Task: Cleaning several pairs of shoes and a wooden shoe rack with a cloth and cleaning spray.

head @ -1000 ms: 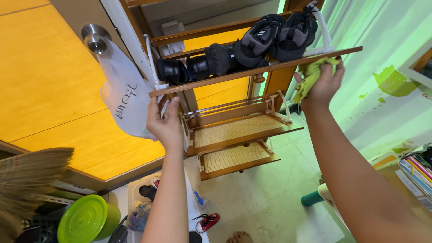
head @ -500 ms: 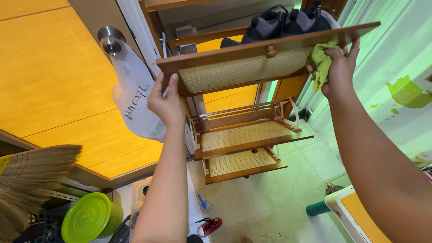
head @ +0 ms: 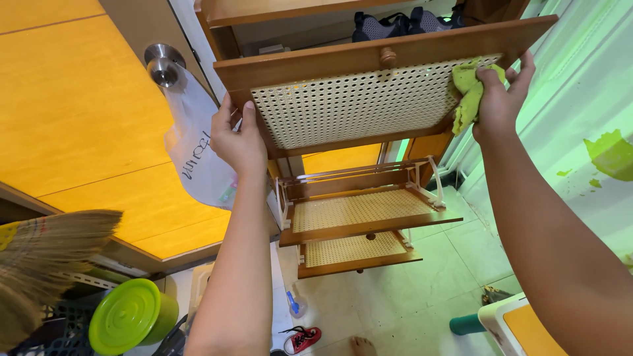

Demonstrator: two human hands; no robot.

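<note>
Your right hand (head: 504, 99) clutched a yellow-green cloth (head: 467, 89) against the cane drawer front (head: 359, 105); your left hand (head: 237, 142) gripped its left edge. Below lay pale floor tiles (head: 422, 296). Dark shoes (head: 395, 25) above were mostly hidden, perhaps two pairs.

Wooden rattan-panel drawer front (head: 359, 105) tilted nearly shut; crumpled yellow-green cloth (head: 467, 92) against its right edge.
</note>
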